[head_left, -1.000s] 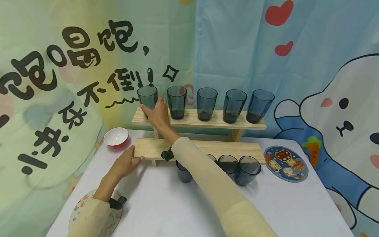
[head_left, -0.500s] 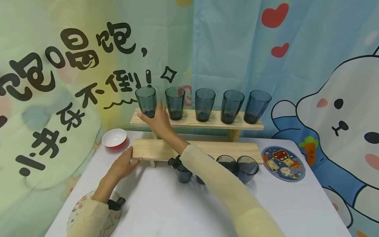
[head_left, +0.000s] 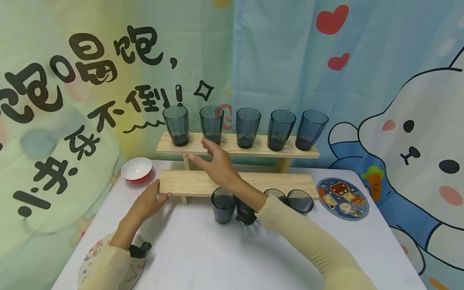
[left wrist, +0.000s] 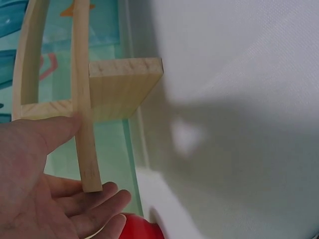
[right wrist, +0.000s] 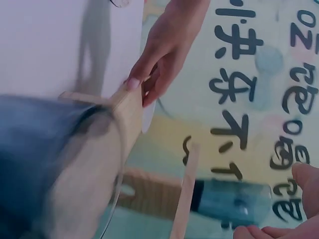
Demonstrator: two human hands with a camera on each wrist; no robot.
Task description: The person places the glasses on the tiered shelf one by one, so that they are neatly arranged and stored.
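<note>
A two-tier wooden rack stands on the table, and my left hand [head_left: 145,203] grips the left end of its lower shelf [head_left: 185,183]. In the left wrist view the thumb presses one edge of the board [left wrist: 81,99], with the fingers behind it. Several blue-grey glasses stand upright in a row on the upper shelf [head_left: 229,141]; the leftmost glass [head_left: 176,128] is at its left end. My right hand [head_left: 219,163] hovers above the lower shelf, thumb and fingers spread, holding nothing. More glasses stand before the rack, including one nearest glass [head_left: 222,209]; my right arm partly hides others.
Left of the rack sits a red bowl with white inside [head_left: 137,170]. A round blue patterned mat [head_left: 342,199] lies at the right. Under my left forearm is a round floral mat [head_left: 135,266]. A printed curtain [head_left: 272,52] hangs behind the table.
My right hand has let go of the leftmost glass on the upper shelf and drawn back to the right and down. My left hand keeps its grip on the lower shelf.
</note>
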